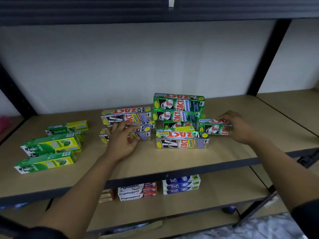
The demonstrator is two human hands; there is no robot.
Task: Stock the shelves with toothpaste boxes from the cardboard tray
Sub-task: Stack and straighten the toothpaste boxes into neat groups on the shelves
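On the wooden shelf (155, 161) my left hand (120, 140) grips the front silver Zact Smokers box (143, 135), which lies before another silver box (127, 116). My right hand (236, 126) holds the right end of a green Zact Whitening box (212, 127) lying on the shelf. To its left stands a stack of green Whitening boxes (178, 102). A third silver Smokers box (182, 139) sits in front of that stack. Several green-and-yellow Darlie boxes (50, 147) lie at the left. The cardboard tray is hidden from view.
The shelf below holds Pepsodent boxes (137, 191) and Safi boxes (181, 184). A black upright post (269, 54) stands at the back right, with another shelf board (293, 107) beyond it. An upper shelf edge (155, 12) runs overhead.
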